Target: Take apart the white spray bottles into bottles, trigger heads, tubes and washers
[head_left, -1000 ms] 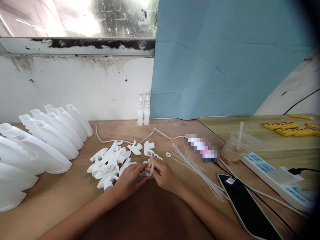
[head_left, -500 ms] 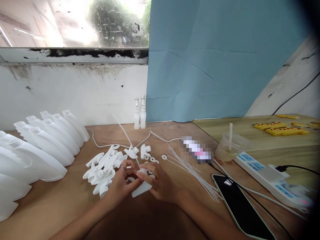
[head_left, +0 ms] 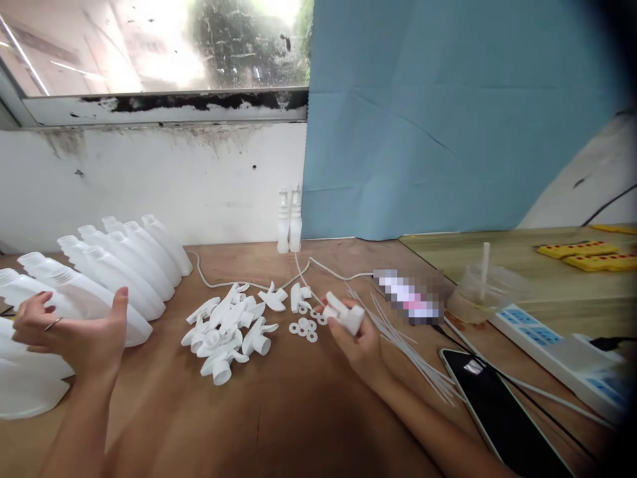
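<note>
My right hand [head_left: 365,348] is closed around a white trigger spray head [head_left: 352,318], held above the table right of the pile. A thin white tube [head_left: 306,277] appears to run from this spray head up toward the back. Far to the left, my left hand [head_left: 82,338] is raised with its fingers apart and nothing in it. It is in front of the white plastic bottles [head_left: 132,269], hiding part of the nearest ones; I cannot tell whether it touches one. Between my hands lies a pile of white spray heads [head_left: 231,325], with several flat white washers [head_left: 304,326] beside it.
Loose thin white tubes [head_left: 421,368] lie to the right, near a phone [head_left: 497,405] and a power strip [head_left: 542,352] with cables. A plastic cup with a straw [head_left: 485,285] stands behind. Two small white bottles [head_left: 289,226] stand against the wall.
My hands were together at a spray head and tube; they are now apart. My left hand has moved left to the bottles and opened. My right hand has moved right with the spray head.
</note>
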{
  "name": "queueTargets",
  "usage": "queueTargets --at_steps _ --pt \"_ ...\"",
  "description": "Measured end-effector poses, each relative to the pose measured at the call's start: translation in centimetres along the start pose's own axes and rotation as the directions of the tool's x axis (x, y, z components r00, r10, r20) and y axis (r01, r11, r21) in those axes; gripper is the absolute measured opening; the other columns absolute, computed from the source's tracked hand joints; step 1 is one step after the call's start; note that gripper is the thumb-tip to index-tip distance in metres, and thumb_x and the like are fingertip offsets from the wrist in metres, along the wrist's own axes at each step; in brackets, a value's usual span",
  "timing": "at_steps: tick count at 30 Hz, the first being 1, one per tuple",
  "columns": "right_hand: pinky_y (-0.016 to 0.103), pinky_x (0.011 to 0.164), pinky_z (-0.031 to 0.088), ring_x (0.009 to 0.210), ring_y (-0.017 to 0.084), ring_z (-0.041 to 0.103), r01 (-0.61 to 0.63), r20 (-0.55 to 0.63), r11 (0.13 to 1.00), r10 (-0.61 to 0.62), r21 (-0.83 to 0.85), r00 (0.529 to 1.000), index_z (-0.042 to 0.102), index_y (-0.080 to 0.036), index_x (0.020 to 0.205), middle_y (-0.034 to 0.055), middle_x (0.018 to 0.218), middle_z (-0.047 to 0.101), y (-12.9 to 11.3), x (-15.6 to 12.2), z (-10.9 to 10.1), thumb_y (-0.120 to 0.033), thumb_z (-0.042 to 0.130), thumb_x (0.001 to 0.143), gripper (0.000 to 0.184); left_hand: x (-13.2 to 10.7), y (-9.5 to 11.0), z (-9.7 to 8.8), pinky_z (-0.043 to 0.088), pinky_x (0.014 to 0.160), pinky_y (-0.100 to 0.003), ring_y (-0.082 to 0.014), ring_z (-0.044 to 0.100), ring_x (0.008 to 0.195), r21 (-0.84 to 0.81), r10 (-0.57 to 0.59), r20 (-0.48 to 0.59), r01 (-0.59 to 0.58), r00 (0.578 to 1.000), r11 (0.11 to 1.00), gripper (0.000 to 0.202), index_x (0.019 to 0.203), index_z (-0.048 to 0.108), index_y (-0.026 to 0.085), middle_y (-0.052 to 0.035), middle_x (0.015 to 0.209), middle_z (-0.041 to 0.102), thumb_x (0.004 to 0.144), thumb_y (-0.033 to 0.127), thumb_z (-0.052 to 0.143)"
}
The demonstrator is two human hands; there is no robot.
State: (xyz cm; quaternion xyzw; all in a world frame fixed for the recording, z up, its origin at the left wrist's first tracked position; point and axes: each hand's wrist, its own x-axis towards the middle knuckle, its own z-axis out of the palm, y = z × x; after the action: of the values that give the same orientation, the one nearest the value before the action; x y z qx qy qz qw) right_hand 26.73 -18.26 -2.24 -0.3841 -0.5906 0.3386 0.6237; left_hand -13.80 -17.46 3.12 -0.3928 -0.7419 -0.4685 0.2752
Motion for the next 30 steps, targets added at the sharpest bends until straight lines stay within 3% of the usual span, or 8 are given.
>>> queueTargets --at_steps 3,9,11,13,15,17,22,30 --pt "0.040 0.083 0.049 0.083 0.023 0.067 -0.188 0.021 0.935 0.191 0.301 0.981 0.061 -0.021 0.100 0.0071 0.099 0.070 0.0 0.8 -0.3 -0.028 0.065 0.080 0.021 -0.3 -1.0 0.1 0.026 0.089 -0.071 -0.0490 0.034 0.119 0.032 -0.170 0.122 0.168 0.978 0.985 0.107 0.130 0.025 0.004 -0.0288 0.137 0.032 0.054 0.056 0.078" --pt "0.038 0.080 0.051 0.077 0.020 0.066 -0.383 0.138 0.705 0.381 0.597 0.914 0.066 -0.020 0.090 0.0040 0.087 0.071 -0.1 2.4 -1.2 -0.026 0.071 0.072 0.019 -1.2 -1.8 1.0 0.028 0.081 -0.071 -0.0498 0.038 0.112 -0.002 -0.181 0.127 0.183 0.975 0.983 0.100 0.131 0.029 0.008 -0.0243 0.119 0.050 0.058 0.060 0.075" --pt "0.035 0.080 0.052 0.076 0.018 0.065 -0.401 0.149 0.648 0.408 0.648 0.901 0.067 -0.021 0.089 0.0021 0.088 0.070 -0.2 2.7 -1.3 -0.022 0.073 0.070 0.019 -1.3 -1.7 0.8 0.030 0.083 -0.069 -0.0468 0.044 0.109 -0.032 -0.109 0.043 0.110 0.993 0.993 0.096 0.131 0.032 0.008 -0.0235 0.117 0.051 0.060 0.055 0.076" --pt "0.032 0.081 0.052 0.077 0.017 0.065 -0.411 0.146 0.602 0.440 0.684 0.886 0.067 -0.020 0.085 0.0009 0.087 0.070 -0.2 2.9 -1.5 -0.017 0.074 0.067 0.019 -1.7 -1.2 0.5 0.033 0.088 -0.065 -0.0430 0.046 0.110 -0.056 0.096 -0.085 -0.101 0.992 0.993 0.096 0.134 0.031 0.007 -0.0236 0.123 0.047 0.061 0.048 0.078" --pt "0.030 0.080 0.053 0.078 0.016 0.065 -0.434 0.150 0.562 0.480 0.704 0.864 0.068 -0.019 0.083 0.0016 0.086 0.070 -0.1 3.2 -1.8 -0.016 0.074 0.067 0.018 -2.4 -0.1 0.3 0.036 0.092 -0.059 -0.0400 0.045 0.114 -0.064 0.352 -0.172 -0.367 0.920 0.928 0.099 0.139 0.027 0.008 -0.0229 0.128 0.042 0.061 0.042 0.079" --pt "0.028 0.074 0.055 0.077 0.016 0.064 -0.450 0.164 0.521 0.503 0.725 0.848 0.068 -0.018 0.088 0.0028 0.085 0.070 0.1 3.5 -2.2 -0.019 0.072 0.068 0.020 -3.5 1.4 0.2 0.037 0.094 -0.055 -0.0381 0.045 0.116 -0.095 0.551 -0.157 -0.568 0.820 0.818 0.098 0.142 0.025 0.012 -0.0199 0.126 0.046 0.064 0.037 0.078" --pt "0.026 0.057 0.052 0.063 0.013 0.057 -0.400 0.165 0.484 0.457 0.779 0.874 0.067 -0.019 0.094 0.0026 0.078 0.066 0.6 3.9 -3.5 -0.022 0.063 0.071 0.024 -5.9 4.5 0.4 0.033 0.101 -0.053 -0.0336 0.052 0.115 -0.277 0.782 0.045 -0.744 0.622 0.608 0.077 0.140 0.035 0.024 -0.0138 0.115 0.058 0.072 0.027 0.072" --pt "0.024 0.052 0.048 0.063 0.015 0.058 -0.364 -0.021 0.596 0.540 0.716 0.842 0.066 -0.017 0.084 0.0040 0.074 0.066 0.9 4.2 -3.7 -0.017 0.062 0.062 0.022 -6.7 4.8 0.1 0.031 0.104 -0.054 -0.0310 0.053 0.115 -0.388 0.830 0.109 -0.745 0.547 0.543 0.075 0.140 0.037 0.026 -0.0123 0.117 0.059 0.072 0.021 0.069"
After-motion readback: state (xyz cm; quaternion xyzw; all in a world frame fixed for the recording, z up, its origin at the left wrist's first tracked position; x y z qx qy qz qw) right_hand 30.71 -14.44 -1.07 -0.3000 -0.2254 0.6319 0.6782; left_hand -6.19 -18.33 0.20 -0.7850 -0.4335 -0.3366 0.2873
